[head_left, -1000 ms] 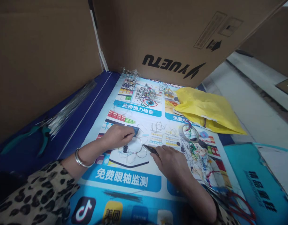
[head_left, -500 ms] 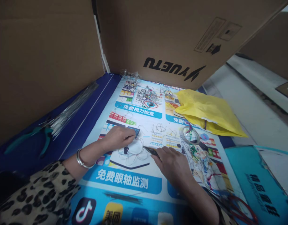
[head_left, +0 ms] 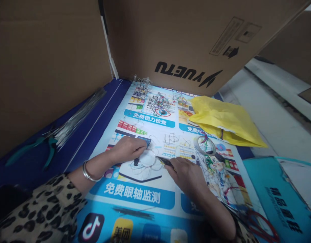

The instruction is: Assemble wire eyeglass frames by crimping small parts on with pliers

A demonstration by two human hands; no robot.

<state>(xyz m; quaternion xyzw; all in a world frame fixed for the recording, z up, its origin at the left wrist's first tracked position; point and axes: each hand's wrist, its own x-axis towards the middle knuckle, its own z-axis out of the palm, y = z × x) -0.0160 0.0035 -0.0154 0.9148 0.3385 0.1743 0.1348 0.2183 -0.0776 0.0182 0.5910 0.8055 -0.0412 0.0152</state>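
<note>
Over the middle of the printed poster sheet (head_left: 168,182), my left hand (head_left: 128,148) is closed in a pinch on a thin wire piece (head_left: 147,158) bent into petal-like loops. My right hand (head_left: 187,173) is wrapped round dark pointed pliers (head_left: 164,161). The tips of the pliers are at the right side of the wire loops. Fine wire ends near my left fingertips are too thin to follow.
Teal-handled pliers (head_left: 50,152) and a wire bundle (head_left: 76,116) lie left. Tangled wires (head_left: 159,101) lie farther back. Tape roll (head_left: 206,145), yellow bag (head_left: 223,119), red-handled scissors (head_left: 264,226) and teal box (head_left: 277,195) are right. Cardboard (head_left: 158,40) stands behind.
The wire loops and the tips of the pliers have shifted slightly. My right hand has moved a little to the right, while my left hand is almost where it was.
</note>
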